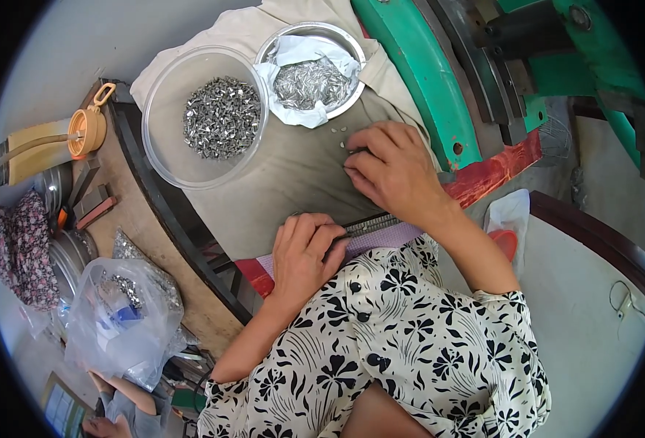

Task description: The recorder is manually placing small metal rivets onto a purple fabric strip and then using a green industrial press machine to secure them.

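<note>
My right hand (pixel 392 171) is above the grey-brown cloth (pixel 286 171) with thumb and fingers pinched together; whatever they hold, if anything, is too small to make out. By its fingertips lie several tiny pale metal pieces (pixel 342 144). My left hand (pixel 304 252) rests nearer to me with its fingers curled down, and what is under them is hidden. Its thumb is beside the end of a narrow dark ridged strip (pixel 372 225) along the near edge. A clear plastic tub (pixel 163 120) holds many short metal pieces. Behind it, a steel bowl (pixel 357 48) contains thin shiny pins on white plastic.
Green machine frame (pixel 428 95) stands at the right, above a red board (pixel 494 171). On the left are a wooden table (pixel 143 219), a yellow-orange lidded cup (pixel 87 131) and a plastic bag (pixel 118 314) of parts. Another person (pixel 129 409) is at the lower left.
</note>
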Available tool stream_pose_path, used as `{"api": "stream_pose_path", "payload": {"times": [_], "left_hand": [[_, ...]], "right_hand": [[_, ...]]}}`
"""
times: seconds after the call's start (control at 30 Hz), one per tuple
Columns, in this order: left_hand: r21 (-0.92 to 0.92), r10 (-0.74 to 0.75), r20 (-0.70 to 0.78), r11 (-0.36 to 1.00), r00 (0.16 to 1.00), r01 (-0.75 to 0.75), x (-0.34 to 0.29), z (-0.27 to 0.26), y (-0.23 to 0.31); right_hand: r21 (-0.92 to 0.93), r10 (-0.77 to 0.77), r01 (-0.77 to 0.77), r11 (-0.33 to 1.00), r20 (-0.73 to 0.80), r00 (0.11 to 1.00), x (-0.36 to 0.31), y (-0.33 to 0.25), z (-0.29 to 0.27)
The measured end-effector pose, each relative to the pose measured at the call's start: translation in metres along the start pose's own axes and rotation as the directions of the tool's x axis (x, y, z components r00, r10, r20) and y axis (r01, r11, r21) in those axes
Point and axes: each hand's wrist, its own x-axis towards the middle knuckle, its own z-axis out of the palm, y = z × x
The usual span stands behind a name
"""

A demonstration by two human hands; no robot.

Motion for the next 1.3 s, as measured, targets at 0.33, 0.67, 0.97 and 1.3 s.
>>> {"api": "stream_pose_path", "payload": {"times": [0.33,0.67,0.97,1.3], "left_hand": [[0.03,0.076,-0.01,0.997,0.997,-0.076,0.005,0.002,0.004],[0.024,0.099,-0.015,0.995,0.995,-0.098,0.002,0.006,-0.001],[0.029,0.075,0.044,0.997,0.996,-0.077,0.003,0.004,-0.001],[0.002,0.022,0.024,1.0,0.999,-0.022,0.0,-0.003,0.0]], "right_hand": [[-0.024,0.216,-0.218,0.976,-0.064,0.974,-0.002,-0.013,0.0],[0.122,0.181,-0.166,0.978,-0.12,0.976,-0.014,-0.016,-0.005],[0.099,0.064,-0.061,0.993,-0.029,0.998,-0.065,-0.036,-0.004],[0.034,0.168,-0.164,0.986,-0.176,0.97,-0.001,0.003,0.002]]}}
